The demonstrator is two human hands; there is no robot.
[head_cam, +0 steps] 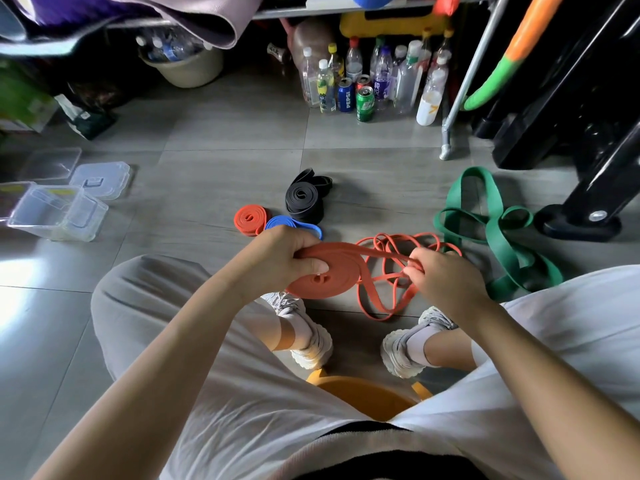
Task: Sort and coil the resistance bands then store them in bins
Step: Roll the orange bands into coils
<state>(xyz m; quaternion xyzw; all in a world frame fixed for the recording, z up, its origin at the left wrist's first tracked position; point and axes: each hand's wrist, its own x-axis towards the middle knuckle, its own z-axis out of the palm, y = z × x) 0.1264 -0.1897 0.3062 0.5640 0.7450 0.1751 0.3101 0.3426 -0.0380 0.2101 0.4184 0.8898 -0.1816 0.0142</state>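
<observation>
Orange band [332,282] is half coiled, held mid-air: feeding the loose length flat and taut should keep the roll tight. Left hand [277,261] clenches round the band's coil; right hand [446,278] pinches the strand just right of it. Beyond the band lie finished rolls [304,200]; bins [86,220] sit far left of it.

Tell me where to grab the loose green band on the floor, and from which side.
Probably the far rounded end of the green band, coming from above on the right. That loop lies open on bare floor, clear of the tangled orange band, while the near part bunches against the leg.
</observation>
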